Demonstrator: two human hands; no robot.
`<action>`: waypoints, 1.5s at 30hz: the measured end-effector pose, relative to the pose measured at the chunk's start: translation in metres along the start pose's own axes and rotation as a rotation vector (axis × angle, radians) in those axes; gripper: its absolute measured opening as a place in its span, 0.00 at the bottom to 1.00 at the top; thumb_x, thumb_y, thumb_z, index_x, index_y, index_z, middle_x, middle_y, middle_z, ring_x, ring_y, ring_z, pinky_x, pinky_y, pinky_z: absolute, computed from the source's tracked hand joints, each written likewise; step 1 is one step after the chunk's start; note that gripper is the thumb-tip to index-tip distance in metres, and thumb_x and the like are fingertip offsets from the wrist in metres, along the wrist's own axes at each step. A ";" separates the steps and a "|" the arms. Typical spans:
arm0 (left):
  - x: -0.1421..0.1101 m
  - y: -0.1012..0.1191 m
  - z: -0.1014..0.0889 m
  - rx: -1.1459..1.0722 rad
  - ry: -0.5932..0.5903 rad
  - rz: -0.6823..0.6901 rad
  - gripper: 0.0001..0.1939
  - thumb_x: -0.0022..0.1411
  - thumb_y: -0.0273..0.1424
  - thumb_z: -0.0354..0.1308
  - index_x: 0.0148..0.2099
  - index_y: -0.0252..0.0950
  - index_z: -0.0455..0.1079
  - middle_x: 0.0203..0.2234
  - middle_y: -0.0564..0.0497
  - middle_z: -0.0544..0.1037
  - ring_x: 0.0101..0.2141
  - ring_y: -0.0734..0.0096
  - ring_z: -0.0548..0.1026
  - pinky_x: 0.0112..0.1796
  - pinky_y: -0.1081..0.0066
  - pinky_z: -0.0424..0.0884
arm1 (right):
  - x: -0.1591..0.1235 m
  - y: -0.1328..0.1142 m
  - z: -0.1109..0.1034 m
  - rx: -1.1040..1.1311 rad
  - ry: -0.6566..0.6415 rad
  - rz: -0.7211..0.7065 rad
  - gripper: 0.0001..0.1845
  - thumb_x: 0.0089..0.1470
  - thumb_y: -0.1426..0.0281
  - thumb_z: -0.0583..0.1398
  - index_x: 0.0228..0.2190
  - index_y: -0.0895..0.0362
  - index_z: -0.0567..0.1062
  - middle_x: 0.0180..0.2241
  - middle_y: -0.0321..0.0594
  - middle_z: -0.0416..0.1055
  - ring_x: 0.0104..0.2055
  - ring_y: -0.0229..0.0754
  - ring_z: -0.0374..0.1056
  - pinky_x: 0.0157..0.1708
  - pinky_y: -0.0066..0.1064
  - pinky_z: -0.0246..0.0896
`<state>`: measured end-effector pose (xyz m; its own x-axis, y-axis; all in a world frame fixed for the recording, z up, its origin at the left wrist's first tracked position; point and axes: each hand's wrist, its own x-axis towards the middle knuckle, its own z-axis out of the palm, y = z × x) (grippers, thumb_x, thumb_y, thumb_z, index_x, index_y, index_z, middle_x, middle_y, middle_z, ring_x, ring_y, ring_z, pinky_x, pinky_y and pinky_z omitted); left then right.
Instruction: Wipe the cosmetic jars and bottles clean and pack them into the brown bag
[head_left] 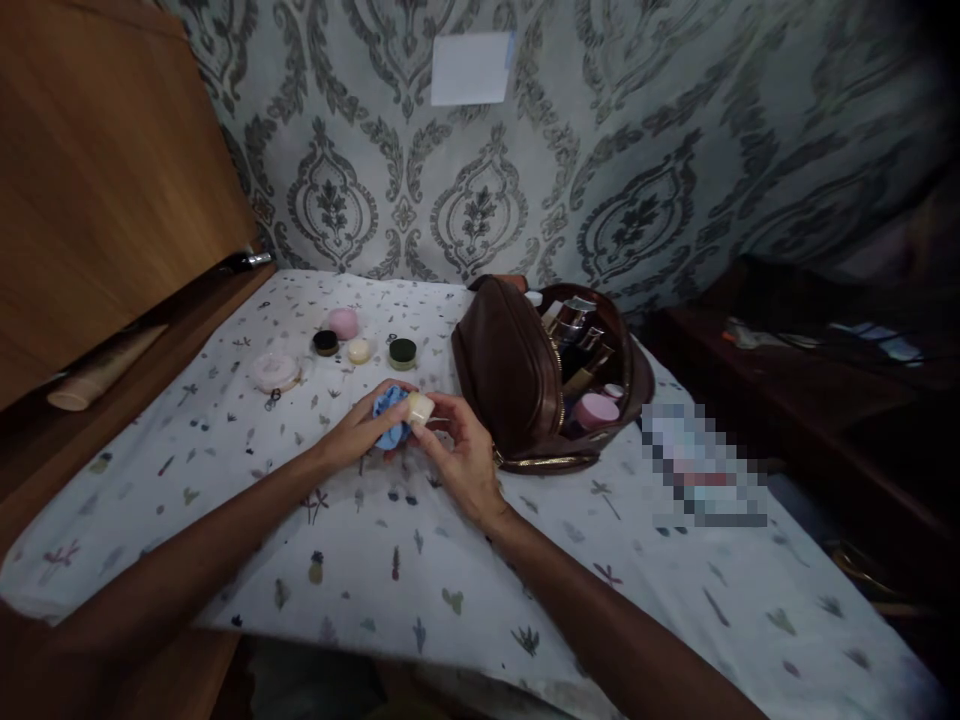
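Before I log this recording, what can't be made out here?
Head view throughout:
Left hand: fingers partly behind the blue cloth.
Small pale container in the right hand: any lettering too small.
Brown bag: lower contents behind its side and upper items.
Object at right: pixelated.

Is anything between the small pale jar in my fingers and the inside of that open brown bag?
Yes: in this view, your right hand, gripping the small pale jar, and beyond it the left side panel of the brown bag, standing up beside the opening.
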<state>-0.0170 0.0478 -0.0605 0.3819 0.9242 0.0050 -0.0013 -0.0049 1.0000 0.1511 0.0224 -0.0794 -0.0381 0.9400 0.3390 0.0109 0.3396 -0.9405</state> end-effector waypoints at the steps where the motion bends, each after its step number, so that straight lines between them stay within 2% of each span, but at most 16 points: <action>1: -0.002 0.002 0.000 0.032 0.004 0.019 0.30 0.59 0.53 0.61 0.54 0.39 0.66 0.29 0.54 0.72 0.22 0.74 0.69 0.19 0.76 0.66 | 0.001 0.000 0.000 0.024 0.005 0.041 0.17 0.53 0.62 0.66 0.44 0.53 0.72 0.41 0.41 0.75 0.42 0.43 0.72 0.43 0.36 0.71; 6: -0.008 0.010 -0.001 0.213 0.066 0.131 0.26 0.61 0.44 0.62 0.57 0.40 0.63 0.34 0.53 0.72 0.34 0.68 0.73 0.32 0.74 0.70 | 0.006 -0.001 0.000 0.212 0.009 0.184 0.20 0.46 0.60 0.69 0.38 0.54 0.72 0.35 0.37 0.74 0.36 0.39 0.71 0.31 0.28 0.66; 10: -0.007 0.007 -0.001 0.249 0.109 0.181 0.24 0.60 0.42 0.64 0.54 0.40 0.62 0.35 0.53 0.71 0.36 0.69 0.71 0.37 0.73 0.70 | 0.009 -0.002 0.000 0.380 0.007 0.293 0.22 0.43 0.58 0.71 0.37 0.54 0.73 0.35 0.36 0.75 0.33 0.38 0.70 0.27 0.25 0.65; 13: -0.005 0.004 -0.002 0.246 0.139 0.211 0.21 0.58 0.40 0.65 0.49 0.39 0.63 0.34 0.54 0.70 0.35 0.69 0.70 0.37 0.73 0.69 | 0.010 -0.003 -0.001 0.494 0.031 0.345 0.24 0.40 0.59 0.73 0.38 0.54 0.74 0.37 0.37 0.76 0.35 0.37 0.70 0.30 0.25 0.66; 16: -0.003 0.004 -0.004 0.193 0.139 0.177 0.19 0.58 0.40 0.65 0.46 0.39 0.66 0.31 0.54 0.70 0.31 0.71 0.70 0.32 0.73 0.69 | 0.011 -0.003 -0.002 0.557 0.051 0.369 0.25 0.38 0.60 0.74 0.38 0.54 0.75 0.36 0.37 0.76 0.35 0.37 0.71 0.31 0.25 0.67; 21: 0.003 0.008 -0.007 0.031 0.131 0.120 0.19 0.56 0.40 0.65 0.46 0.36 0.72 0.32 0.51 0.75 0.26 0.72 0.70 0.27 0.72 0.70 | 0.012 -0.004 -0.003 0.585 0.060 0.387 0.24 0.39 0.61 0.74 0.38 0.53 0.74 0.37 0.37 0.76 0.35 0.38 0.72 0.31 0.26 0.68; 25: 0.005 0.006 -0.011 -0.030 0.140 0.112 0.17 0.53 0.35 0.64 0.45 0.37 0.73 0.33 0.51 0.77 0.25 0.73 0.71 0.27 0.72 0.70 | 0.011 -0.007 -0.004 0.598 0.034 0.376 0.24 0.40 0.62 0.73 0.39 0.53 0.75 0.37 0.37 0.76 0.35 0.37 0.72 0.30 0.25 0.68; 27: 0.005 0.005 -0.012 0.018 0.129 0.111 0.16 0.52 0.31 0.62 0.45 0.37 0.75 0.34 0.51 0.78 0.27 0.72 0.72 0.30 0.71 0.71 | 0.011 -0.008 -0.003 0.607 0.023 0.378 0.24 0.40 0.62 0.74 0.39 0.53 0.76 0.38 0.37 0.76 0.35 0.37 0.72 0.30 0.25 0.68; 29: 0.005 0.004 -0.014 0.110 0.116 0.133 0.17 0.51 0.29 0.60 0.45 0.37 0.76 0.38 0.50 0.79 0.34 0.67 0.75 0.36 0.69 0.73 | 0.010 -0.008 -0.003 0.604 0.016 0.381 0.23 0.40 0.62 0.73 0.39 0.53 0.76 0.38 0.37 0.76 0.36 0.37 0.72 0.30 0.25 0.68; 33: 0.007 0.003 -0.016 0.319 0.091 0.282 0.18 0.51 0.28 0.58 0.46 0.37 0.76 0.43 0.48 0.78 0.47 0.57 0.75 0.49 0.63 0.70 | 0.010 -0.010 -0.003 0.604 -0.002 0.371 0.23 0.41 0.61 0.73 0.39 0.53 0.75 0.39 0.36 0.77 0.36 0.37 0.72 0.30 0.25 0.68; 36: 0.008 0.000 -0.015 0.469 0.070 0.358 0.12 0.53 0.29 0.58 0.41 0.37 0.75 0.39 0.47 0.77 0.45 0.57 0.74 0.49 0.63 0.69 | 0.009 -0.013 -0.003 0.628 -0.035 0.352 0.23 0.42 0.59 0.73 0.39 0.52 0.74 0.38 0.37 0.76 0.36 0.38 0.73 0.28 0.25 0.67; 39: 0.005 -0.002 -0.011 0.584 0.060 0.371 0.07 0.55 0.29 0.57 0.38 0.37 0.72 0.35 0.48 0.76 0.40 0.60 0.73 0.45 0.64 0.69 | 0.008 -0.014 -0.003 0.636 -0.113 0.352 0.23 0.44 0.57 0.71 0.40 0.51 0.74 0.38 0.36 0.77 0.35 0.39 0.75 0.27 0.26 0.67; 42: 0.001 -0.001 -0.007 0.502 0.093 0.294 0.14 0.54 0.29 0.60 0.45 0.38 0.69 0.37 0.50 0.75 0.38 0.63 0.73 0.41 0.67 0.69 | 0.007 -0.012 -0.001 0.641 -0.146 0.372 0.23 0.44 0.57 0.72 0.40 0.52 0.74 0.38 0.36 0.78 0.33 0.38 0.76 0.32 0.28 0.70; 45: -0.002 0.002 -0.005 0.238 0.053 0.157 0.25 0.49 0.30 0.66 0.51 0.39 0.66 0.39 0.52 0.74 0.38 0.66 0.73 0.38 0.70 0.70 | 0.006 -0.010 0.001 0.648 -0.129 0.352 0.22 0.44 0.58 0.72 0.39 0.52 0.75 0.38 0.36 0.78 0.36 0.38 0.76 0.42 0.31 0.72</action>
<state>-0.0226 0.0481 -0.0588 0.3455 0.9237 0.1655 0.1629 -0.2327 0.9588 0.1501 0.0244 -0.0677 -0.2586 0.9648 0.0471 -0.5451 -0.1054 -0.8317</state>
